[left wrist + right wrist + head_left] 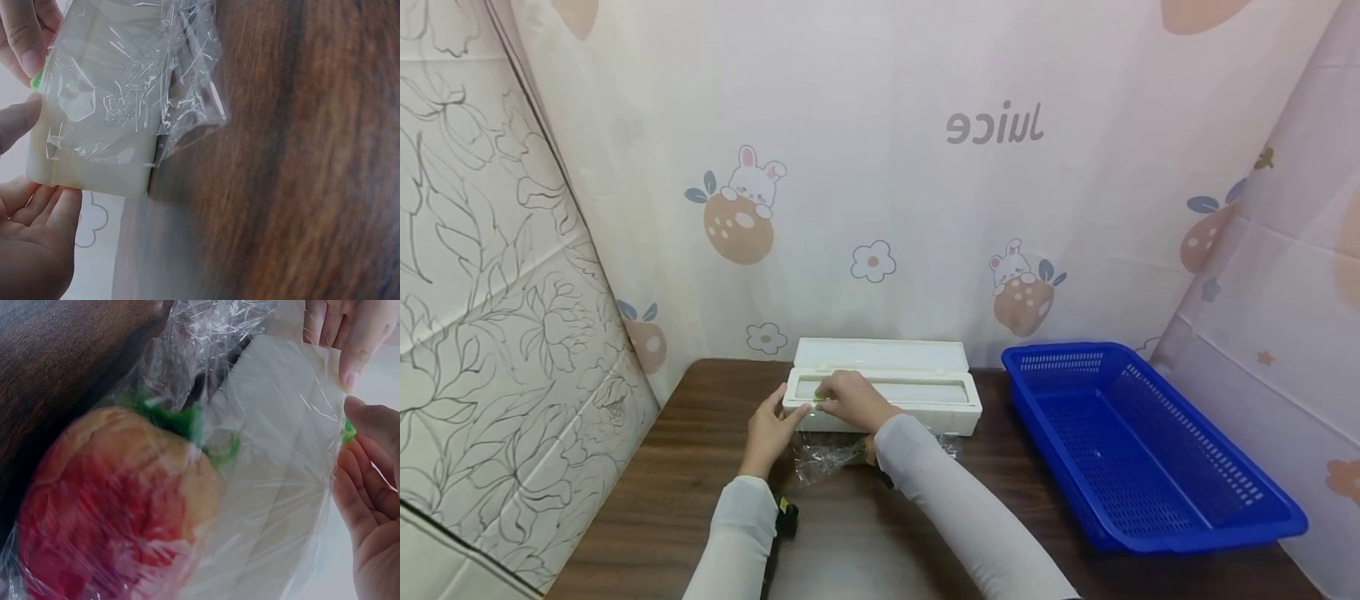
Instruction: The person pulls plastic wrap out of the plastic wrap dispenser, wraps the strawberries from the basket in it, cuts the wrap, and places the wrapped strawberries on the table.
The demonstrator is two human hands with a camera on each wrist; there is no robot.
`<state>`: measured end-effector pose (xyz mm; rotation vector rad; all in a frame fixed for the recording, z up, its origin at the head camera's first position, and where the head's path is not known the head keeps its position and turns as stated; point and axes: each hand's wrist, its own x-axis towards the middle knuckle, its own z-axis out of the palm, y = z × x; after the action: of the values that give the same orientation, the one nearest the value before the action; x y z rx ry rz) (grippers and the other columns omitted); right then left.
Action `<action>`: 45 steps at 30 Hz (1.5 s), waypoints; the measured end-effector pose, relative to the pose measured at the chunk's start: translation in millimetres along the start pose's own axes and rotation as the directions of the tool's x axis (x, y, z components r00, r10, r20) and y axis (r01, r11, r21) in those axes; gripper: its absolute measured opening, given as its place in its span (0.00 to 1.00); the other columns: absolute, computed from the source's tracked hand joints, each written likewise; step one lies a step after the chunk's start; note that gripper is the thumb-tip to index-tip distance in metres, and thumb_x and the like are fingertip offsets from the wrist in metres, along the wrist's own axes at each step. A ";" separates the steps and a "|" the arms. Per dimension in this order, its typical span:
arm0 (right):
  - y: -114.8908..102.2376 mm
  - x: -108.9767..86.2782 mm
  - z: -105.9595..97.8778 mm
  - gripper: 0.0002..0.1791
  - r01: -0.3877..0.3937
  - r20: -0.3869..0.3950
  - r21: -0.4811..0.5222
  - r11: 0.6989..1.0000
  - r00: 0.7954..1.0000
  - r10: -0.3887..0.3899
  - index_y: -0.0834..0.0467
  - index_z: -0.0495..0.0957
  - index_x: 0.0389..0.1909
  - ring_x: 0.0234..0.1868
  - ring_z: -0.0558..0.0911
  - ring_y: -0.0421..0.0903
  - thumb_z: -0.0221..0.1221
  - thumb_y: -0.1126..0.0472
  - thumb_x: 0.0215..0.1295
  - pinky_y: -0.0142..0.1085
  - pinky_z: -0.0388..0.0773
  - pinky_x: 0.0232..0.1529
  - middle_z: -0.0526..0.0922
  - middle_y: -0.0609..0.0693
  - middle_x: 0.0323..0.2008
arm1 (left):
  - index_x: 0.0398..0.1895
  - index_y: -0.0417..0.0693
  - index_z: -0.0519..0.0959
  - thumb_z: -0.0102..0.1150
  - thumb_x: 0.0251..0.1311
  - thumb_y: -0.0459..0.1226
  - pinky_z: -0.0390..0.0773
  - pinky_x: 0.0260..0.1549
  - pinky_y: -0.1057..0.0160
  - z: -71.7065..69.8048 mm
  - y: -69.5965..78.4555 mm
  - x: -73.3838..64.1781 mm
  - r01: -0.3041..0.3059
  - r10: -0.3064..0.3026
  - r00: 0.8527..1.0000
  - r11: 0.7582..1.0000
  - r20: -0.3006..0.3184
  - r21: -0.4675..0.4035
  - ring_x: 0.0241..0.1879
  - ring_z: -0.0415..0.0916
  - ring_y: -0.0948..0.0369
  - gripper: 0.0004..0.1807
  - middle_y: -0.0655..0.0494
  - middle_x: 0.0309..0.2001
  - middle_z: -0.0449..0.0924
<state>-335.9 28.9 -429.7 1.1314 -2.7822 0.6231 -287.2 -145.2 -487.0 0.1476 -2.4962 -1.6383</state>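
Observation:
A white cling film dispenser (917, 420) sits at the back of the table, its lid (880, 353) raised. My left hand (767, 433) holds the dispenser's left end, thumb near the front edge and fingers against the end wall. Close beside it, my right hand (859, 402) pinches a small green slide cutter (349, 430) on that edge. Clear film (125, 94) hangs down the front onto the table. Under the film lies a red and yellow fruit (119, 512) with green leaves, mostly hidden by my right arm in the head view.
A blue plastic basket (1051, 467) stands on the right of the brown wooden table (677, 467). Patterned curtains (880, 183) hang behind and at both sides, close to the table's back edge.

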 end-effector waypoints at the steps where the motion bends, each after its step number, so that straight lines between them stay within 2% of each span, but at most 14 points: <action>1: 0.3 0.4 0.8 0.12 -0.001 -0.006 -0.002 1.000 1.000 0.001 0.55 0.83 0.41 0.36 0.78 0.36 0.64 0.55 0.58 0.31 0.80 0.41 0.84 0.47 0.37 | 0.69 0.44 0.57 0.61 0.55 0.52 0.70 0.58 0.52 0.0 0.2 0.2 -0.001 0.001 1.000 1.000 0.000 -0.001 0.63 0.60 0.50 0.43 0.41 0.69 0.57; 11: -1.4 2.1 6.1 0.11 -0.016 -0.039 -0.044 0.999 0.999 0.014 0.55 0.82 0.40 0.36 0.78 0.37 0.65 0.58 0.55 0.28 0.80 0.39 0.83 0.47 0.36 | 0.69 0.43 0.57 0.63 0.54 0.51 0.71 0.57 0.52 3.5 -0.7 2.1 -0.014 0.014 1.000 0.999 -0.008 -0.040 0.62 0.61 0.51 0.43 0.43 0.69 0.58; 19: -5.9 2.0 5.7 0.11 0.047 -0.020 -0.095 0.994 0.999 -0.049 0.55 0.82 0.43 0.40 0.79 0.38 0.63 0.62 0.58 0.29 0.79 0.43 0.84 0.48 0.40 | 0.69 0.43 0.57 0.63 0.54 0.51 0.71 0.57 0.52 2.6 -0.8 1.1 -0.014 0.014 1.000 0.999 -0.008 -0.039 0.62 0.61 0.51 0.43 0.42 0.68 0.58; 26: -5.6 4.1 6.8 0.13 0.130 -0.036 -0.137 0.982 0.990 -0.136 0.56 0.81 0.45 0.44 0.78 0.39 0.61 0.67 0.58 0.31 0.78 0.47 0.84 0.48 0.42 | 0.69 0.44 0.58 0.63 0.55 0.50 0.70 0.58 0.52 2.7 -1.2 3.3 -0.027 0.027 1.000 0.999 -0.011 -0.026 0.63 0.59 0.52 0.42 0.42 0.68 0.58; 31: -7.3 4.2 7.8 0.16 0.152 -0.030 -0.155 0.976 0.987 -0.158 0.56 0.81 0.46 0.46 0.78 0.40 0.59 0.70 0.57 0.32 0.78 0.49 0.84 0.48 0.43 | 0.69 0.44 0.58 0.63 0.54 0.50 0.70 0.58 0.52 3.0 -0.9 2.5 -0.023 0.022 1.000 1.000 -0.009 -0.019 0.63 0.60 0.51 0.42 0.42 0.68 0.58; 37: -7.7 3.6 9.0 0.16 0.166 -0.027 -0.168 0.972 0.984 -0.173 0.56 0.81 0.47 0.47 0.77 0.41 0.58 0.70 0.57 0.32 0.77 0.51 0.83 0.49 0.44 | 0.69 0.43 0.58 0.63 0.54 0.50 0.70 0.57 0.52 3.6 -0.9 1.5 -0.031 0.031 0.999 0.999 -0.009 -0.032 0.62 0.60 0.51 0.42 0.42 0.68 0.58; 45: -8.2 4.1 11.8 0.14 0.224 -0.029 -0.203 0.953 0.972 -0.234 0.57 0.80 0.49 0.43 0.76 0.41 0.51 0.67 0.67 0.30 0.78 0.47 0.81 0.50 0.42 | 0.68 0.43 0.59 0.63 0.53 0.52 0.71 0.56 0.53 2.3 -2.5 2.5 -0.032 0.031 0.999 0.999 -0.022 -0.027 0.61 0.62 0.50 0.43 0.40 0.68 0.58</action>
<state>-332.3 16.2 -436.8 1.3441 -2.5468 0.3378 -290.1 -144.5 -490.0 0.1214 -2.4465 -1.6490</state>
